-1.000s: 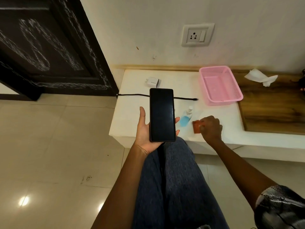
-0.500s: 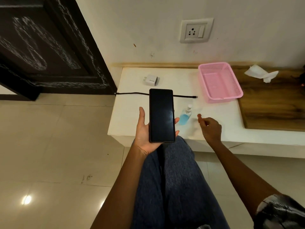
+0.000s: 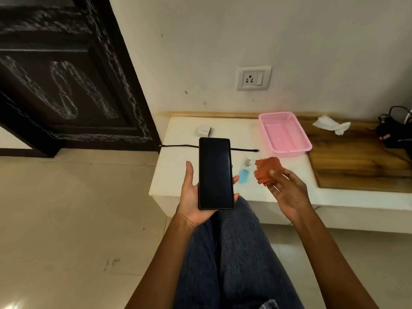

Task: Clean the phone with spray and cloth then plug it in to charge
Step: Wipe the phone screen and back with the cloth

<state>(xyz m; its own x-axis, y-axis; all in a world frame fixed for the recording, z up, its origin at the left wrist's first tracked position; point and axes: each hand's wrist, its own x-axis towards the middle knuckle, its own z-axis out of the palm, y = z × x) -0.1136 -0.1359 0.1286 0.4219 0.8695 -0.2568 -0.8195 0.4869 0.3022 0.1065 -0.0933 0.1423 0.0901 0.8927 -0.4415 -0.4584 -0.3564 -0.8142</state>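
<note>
My left hand holds a black phone screen up, thumb on its left edge and fingertips on its right. My right hand holds a folded orange cloth between thumb and fingers, lifted above the white ledge just right of the phone. A small spray bottle with blue liquid stands on the ledge between phone and cloth. A black charging cable lies stretched across the ledge behind the phone. A white charger plug lies further back. A wall socket sits above.
A pink plastic basket stands on the ledge at right. Beyond it lies a wooden board with a crumpled white tissue and dark cables. A dark door is at left. My jeans-clad legs are below.
My right hand lifted the orange cloth off the ledge and raised it beside the phone. The view tilted upward, showing more of the wall. The left hand kept holding the phone.
</note>
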